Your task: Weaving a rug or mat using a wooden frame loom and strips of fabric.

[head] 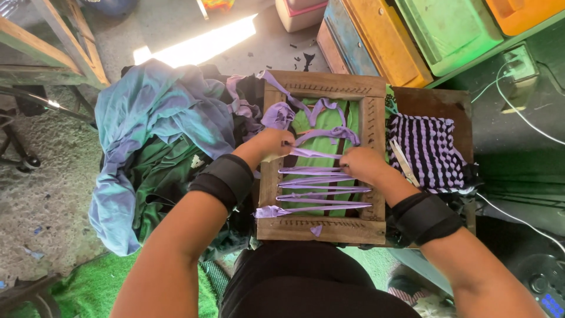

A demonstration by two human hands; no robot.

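Note:
A square wooden weaving frame (322, 229) rests on my lap, with several purple fabric strips (322, 189) stretched across its lower half. My left hand (272, 145) is closed on the end of a purple strip at the frame's left rail. Over the frame's right side, my right hand (362, 163) pinches the same strip. Loose purple strips (321, 109) lie tangled over the frame's upper half. Green cloth (321, 125) shows through the frame. Both wrists wear black bands.
A pile of blue and dark green cloth (154, 126) lies to the left. A finished purple and black woven square (428, 150) sits on a wooden stool to the right, with a pale stick (404, 162) beside it. Coloured crates (412, 35) stand beyond.

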